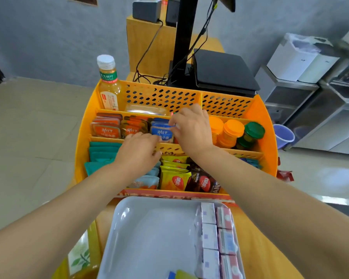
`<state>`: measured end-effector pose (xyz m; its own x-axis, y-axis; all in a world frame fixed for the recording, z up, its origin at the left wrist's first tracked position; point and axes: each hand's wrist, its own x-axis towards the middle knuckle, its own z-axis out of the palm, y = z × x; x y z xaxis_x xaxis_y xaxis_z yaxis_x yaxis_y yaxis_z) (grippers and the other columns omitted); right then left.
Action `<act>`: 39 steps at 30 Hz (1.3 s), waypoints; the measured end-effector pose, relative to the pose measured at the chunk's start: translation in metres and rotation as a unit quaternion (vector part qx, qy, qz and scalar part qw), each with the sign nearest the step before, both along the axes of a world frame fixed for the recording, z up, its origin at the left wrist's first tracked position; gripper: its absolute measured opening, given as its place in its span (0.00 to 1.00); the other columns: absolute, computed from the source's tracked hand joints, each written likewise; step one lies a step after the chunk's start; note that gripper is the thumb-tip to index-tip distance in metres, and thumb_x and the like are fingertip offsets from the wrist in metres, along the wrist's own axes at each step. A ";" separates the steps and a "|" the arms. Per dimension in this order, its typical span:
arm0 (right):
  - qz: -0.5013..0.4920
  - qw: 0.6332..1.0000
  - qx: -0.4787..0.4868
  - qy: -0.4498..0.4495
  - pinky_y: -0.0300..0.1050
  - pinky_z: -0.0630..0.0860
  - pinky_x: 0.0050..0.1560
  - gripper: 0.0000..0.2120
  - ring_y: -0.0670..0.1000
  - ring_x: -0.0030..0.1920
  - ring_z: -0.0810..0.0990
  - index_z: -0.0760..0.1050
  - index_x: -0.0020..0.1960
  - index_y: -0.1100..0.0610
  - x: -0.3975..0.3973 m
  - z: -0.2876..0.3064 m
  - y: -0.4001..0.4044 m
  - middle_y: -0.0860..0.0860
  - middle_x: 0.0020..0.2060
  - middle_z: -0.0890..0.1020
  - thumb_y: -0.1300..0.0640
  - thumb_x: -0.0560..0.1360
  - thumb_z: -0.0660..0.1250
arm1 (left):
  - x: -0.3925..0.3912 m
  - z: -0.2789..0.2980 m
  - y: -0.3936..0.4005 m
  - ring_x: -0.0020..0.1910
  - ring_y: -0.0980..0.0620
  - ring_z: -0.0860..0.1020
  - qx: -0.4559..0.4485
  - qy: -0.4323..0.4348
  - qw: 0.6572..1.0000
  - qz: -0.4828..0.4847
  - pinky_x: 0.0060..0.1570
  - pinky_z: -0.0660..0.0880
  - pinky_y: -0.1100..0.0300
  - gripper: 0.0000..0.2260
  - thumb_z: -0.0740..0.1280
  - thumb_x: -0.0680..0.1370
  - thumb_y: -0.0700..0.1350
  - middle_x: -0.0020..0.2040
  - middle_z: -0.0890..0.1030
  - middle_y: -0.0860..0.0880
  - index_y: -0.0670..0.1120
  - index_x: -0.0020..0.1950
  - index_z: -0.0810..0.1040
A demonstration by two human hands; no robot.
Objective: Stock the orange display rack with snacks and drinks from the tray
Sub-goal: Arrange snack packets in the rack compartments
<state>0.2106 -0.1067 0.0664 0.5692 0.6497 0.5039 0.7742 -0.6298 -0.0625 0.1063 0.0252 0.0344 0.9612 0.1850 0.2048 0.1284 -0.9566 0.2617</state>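
Both hands (189, 130) at blue packets (162, 131), rack (267, 158) middle row.

Two bare arms, no sleeves

Both forearms show bare from the lower frame edges up to the wrists. The left hand (138, 151) and right hand (191, 130) wear no gloves, rings, watch or bands; fingernails look short and unpainted.

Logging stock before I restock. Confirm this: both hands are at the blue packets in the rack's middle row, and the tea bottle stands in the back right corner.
One detail is wrong. The head view shows the tea bottle in the rack's back left corner, not the right. The rest holds: the left hand and right hand are both at the blue packets in the middle row.
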 end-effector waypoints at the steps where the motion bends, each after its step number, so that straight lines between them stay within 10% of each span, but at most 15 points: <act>1: 0.011 1.000 0.015 0.006 0.50 0.70 0.49 0.04 0.55 0.51 0.73 0.82 0.47 0.53 -0.003 0.002 -0.005 0.49 0.43 0.82 0.54 0.73 0.72 | -0.002 0.001 -0.003 0.58 0.46 0.74 -0.002 -0.023 1.000 0.000 0.60 0.67 0.48 0.16 0.66 0.77 0.50 0.56 0.81 0.49 0.49 0.65 0.76; 8: 0.078 0.993 0.052 0.072 0.55 0.69 0.47 0.03 0.58 0.50 0.75 0.83 0.44 0.57 -0.040 -0.007 -0.067 0.51 0.40 0.83 0.58 0.72 0.72 | -0.032 -0.004 -0.052 0.53 0.41 0.75 -0.050 -0.071 0.993 -0.080 0.54 0.71 0.46 0.13 0.73 0.71 0.41 0.51 0.82 0.45 0.44 0.55 0.81; 14: 0.123 0.983 0.035 0.134 0.56 0.69 0.47 0.01 0.60 0.45 0.76 0.83 0.41 0.58 -0.074 -0.036 -0.138 0.52 0.38 0.83 0.60 0.71 0.74 | -0.086 -0.047 -0.092 0.50 0.53 0.74 -0.128 0.091 0.968 -0.195 0.50 0.71 0.57 0.12 0.76 0.68 0.50 0.47 0.80 0.55 0.52 0.49 0.81; 19: 0.127 0.975 0.040 0.180 0.58 0.72 0.49 0.01 0.59 0.46 0.76 0.83 0.42 0.58 -0.092 -0.062 -0.176 0.51 0.37 0.83 0.61 0.71 0.75 | -0.124 -0.082 -0.123 0.50 0.56 0.68 -0.116 0.268 0.911 -0.290 0.51 0.68 0.58 0.25 0.72 0.63 0.66 0.47 0.72 0.58 0.55 0.54 0.77; 29: 0.132 0.961 0.051 0.238 0.48 0.71 0.50 0.01 0.51 0.47 0.73 0.83 0.43 0.56 -0.108 -0.081 -0.188 0.46 0.38 0.82 0.59 0.72 0.74 | -0.171 -0.116 -0.153 0.51 0.56 0.63 -0.066 0.256 0.930 -0.255 0.52 0.63 0.60 0.43 0.64 0.55 0.78 0.53 0.64 0.58 0.56 0.63 0.66; 39: 0.079 0.960 0.078 0.256 0.45 0.70 0.48 0.03 0.47 0.47 0.71 0.82 0.42 0.52 -0.124 -0.078 -0.184 0.39 0.37 0.78 0.60 0.73 0.73 | -0.180 -0.111 -0.154 0.49 0.55 0.69 -0.070 0.292 0.910 -0.286 0.46 0.71 0.58 0.28 0.64 0.68 0.67 0.52 0.72 0.54 0.55 0.64 0.70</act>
